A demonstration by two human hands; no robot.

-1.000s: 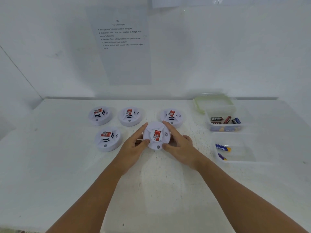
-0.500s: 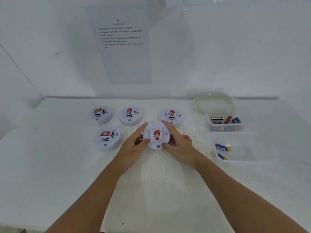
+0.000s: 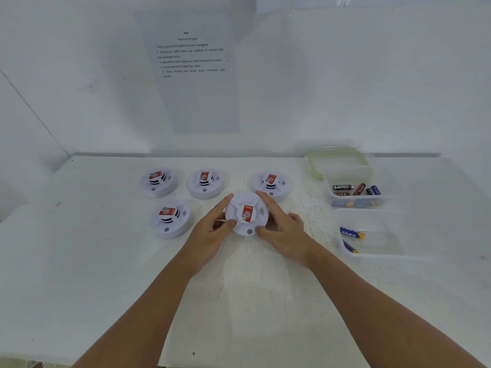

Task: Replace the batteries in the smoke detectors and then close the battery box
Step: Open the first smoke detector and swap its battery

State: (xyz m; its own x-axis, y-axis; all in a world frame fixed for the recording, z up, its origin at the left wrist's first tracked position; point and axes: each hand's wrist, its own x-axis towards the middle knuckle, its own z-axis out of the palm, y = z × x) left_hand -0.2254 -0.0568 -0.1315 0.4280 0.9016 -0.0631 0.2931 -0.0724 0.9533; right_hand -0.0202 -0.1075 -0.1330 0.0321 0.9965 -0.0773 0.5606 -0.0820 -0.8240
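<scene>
A white round smoke detector (image 3: pixel 247 212) with a red label sits face up at the table's middle. My left hand (image 3: pixel 212 232) grips its left edge and my right hand (image 3: pixel 285 229) grips its right edge. Several more white detectors lie around it: one at the back left (image 3: pixel 159 181), one at the back middle (image 3: pixel 205 183), one at the back right (image 3: pixel 271 185), one at the front left (image 3: pixel 170 218). A clear box (image 3: pixel 354 201) at the right holds several dark batteries. A nearer clear box (image 3: pixel 377 252) holds two blue batteries.
A green-rimmed clear lid (image 3: pixel 336 162) lies behind the battery boxes by the wall. A printed instruction sheet (image 3: pixel 191 70) hangs on the white back wall. The white table (image 3: pixel 239 301) stretches toward me, with a wall corner at the left.
Both hands stay on the middle detector. The detector has lifted or shifted only slightly; nothing else has moved.
</scene>
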